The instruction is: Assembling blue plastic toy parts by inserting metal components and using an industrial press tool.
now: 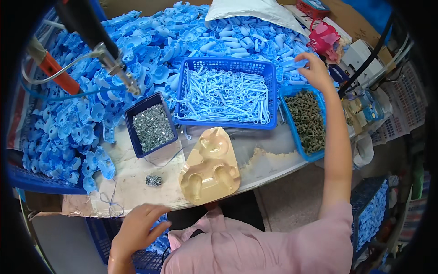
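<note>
At the near left, the left hand [140, 228] hangs just before the edge of the desk [123, 169], above a blue basket [98, 237] with more blue pieces. Its grip is apart, and I see nothing in it.

On the near edge of the desk lies a yellow mould [210, 166]. Its hollows face up, perhaps so that a part can rest in it without rolling. To its left is a small dark clump [153, 181], apart from the mould.

Farther, a dark blue box [129, 130] holds small shiny screws [153, 128]; a wide blue tray [223, 123] in the middle holds pale blue sticks [228, 96]; at right, a light blue tray [315, 156] holds small brownish pieces [305, 118]. They stand in an arc, probably so each kind is within easy reach.

At the left hangs a screwdriver [112, 61] with its tip downward, likely to leave the desk free.

The blue plastic parts [150, 45] make a large heap at the far side. At its right end is the right hand [315, 71], thumb and finger curved but apart; I cannot tell if they touch a part.
</note>
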Demonstrator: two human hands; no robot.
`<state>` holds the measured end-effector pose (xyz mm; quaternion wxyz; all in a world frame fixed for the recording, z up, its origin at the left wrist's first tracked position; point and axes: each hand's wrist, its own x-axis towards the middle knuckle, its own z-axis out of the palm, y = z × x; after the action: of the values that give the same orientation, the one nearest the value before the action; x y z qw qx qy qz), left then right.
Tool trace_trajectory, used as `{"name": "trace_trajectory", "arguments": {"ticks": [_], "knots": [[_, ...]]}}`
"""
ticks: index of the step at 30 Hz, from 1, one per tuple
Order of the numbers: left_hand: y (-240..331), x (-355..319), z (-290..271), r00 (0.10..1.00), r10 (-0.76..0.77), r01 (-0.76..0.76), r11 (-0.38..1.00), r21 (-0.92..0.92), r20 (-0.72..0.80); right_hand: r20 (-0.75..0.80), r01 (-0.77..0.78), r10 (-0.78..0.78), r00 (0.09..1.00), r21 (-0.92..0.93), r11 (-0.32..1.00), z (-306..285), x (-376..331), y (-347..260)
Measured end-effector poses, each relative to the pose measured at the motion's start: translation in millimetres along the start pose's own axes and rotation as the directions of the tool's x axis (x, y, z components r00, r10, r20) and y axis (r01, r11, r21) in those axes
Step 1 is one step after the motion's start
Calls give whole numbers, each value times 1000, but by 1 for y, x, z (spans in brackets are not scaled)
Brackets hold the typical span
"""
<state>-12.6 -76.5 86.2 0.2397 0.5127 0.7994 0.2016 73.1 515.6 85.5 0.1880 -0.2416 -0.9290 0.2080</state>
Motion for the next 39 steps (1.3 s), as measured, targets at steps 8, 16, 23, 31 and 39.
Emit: {"name": "trace_trajectory", "arguments": {"ticks": [8, 16, 23, 31, 39], "knots": [[51, 126, 60, 797, 463, -483, 874, 51, -389, 646, -53, -585, 490, 692, 720, 66, -124, -144], [27, 109, 70, 835, 301, -388, 916, -103, -461, 389, -196, -58, 919, 581, 790, 57, -56, -45], [15, 90, 73, 877, 142, -272, 934, -231, -460, -64, -322, 317, 946, -258, 911, 38, 4, 94], [14, 95, 81, 894, 170, -287, 928, -238, -415, -82, -315, 304, 949, -228, 921, 56, 6, 66], [14, 96, 76, 883, 133, -270, 928, -256, -449, -384, 122, -316, 868, -452, 884, 72, 56, 82]]}}
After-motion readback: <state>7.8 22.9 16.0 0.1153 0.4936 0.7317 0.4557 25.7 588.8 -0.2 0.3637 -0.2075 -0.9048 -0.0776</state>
